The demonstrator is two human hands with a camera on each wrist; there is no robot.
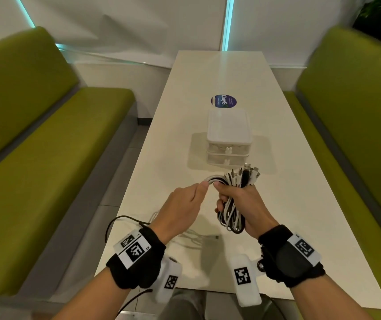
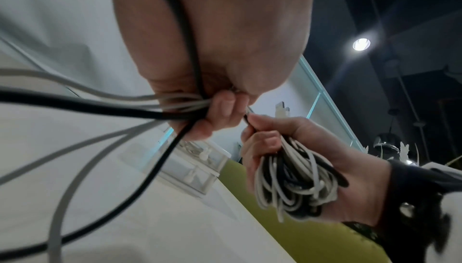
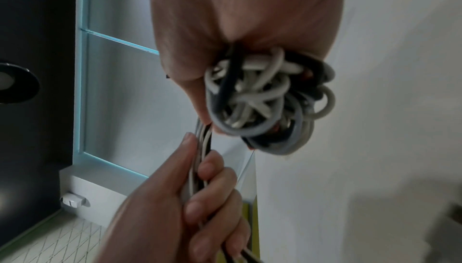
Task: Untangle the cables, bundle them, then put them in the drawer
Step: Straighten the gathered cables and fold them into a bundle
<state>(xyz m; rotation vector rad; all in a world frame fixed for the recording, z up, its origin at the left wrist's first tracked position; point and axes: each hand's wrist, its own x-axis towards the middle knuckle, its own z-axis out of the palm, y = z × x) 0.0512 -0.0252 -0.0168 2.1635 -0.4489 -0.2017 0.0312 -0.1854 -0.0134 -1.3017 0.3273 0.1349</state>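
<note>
My right hand (image 1: 238,197) grips a coiled bundle of white and black cables (image 1: 231,215) above the table; the connector ends (image 1: 247,175) stick up out of the fist. The bundle (image 2: 295,178) fills the palm, and its loops (image 3: 262,99) hang below the fist. My left hand (image 1: 185,204) pinches several loose strands (image 1: 212,180) just left of the bundle, fingers curled round them (image 2: 220,109) (image 3: 200,178). The trailing cable tails (image 1: 194,236) lie on the table under my wrists. A small white two-drawer box (image 1: 228,135) stands beyond the hands, both drawers closed.
The long white table (image 1: 288,204) runs away from me, with a round blue sticker (image 1: 223,101) behind the drawer box. Green benches (image 1: 46,146) flank it on both sides. Grey floor shows at the left.
</note>
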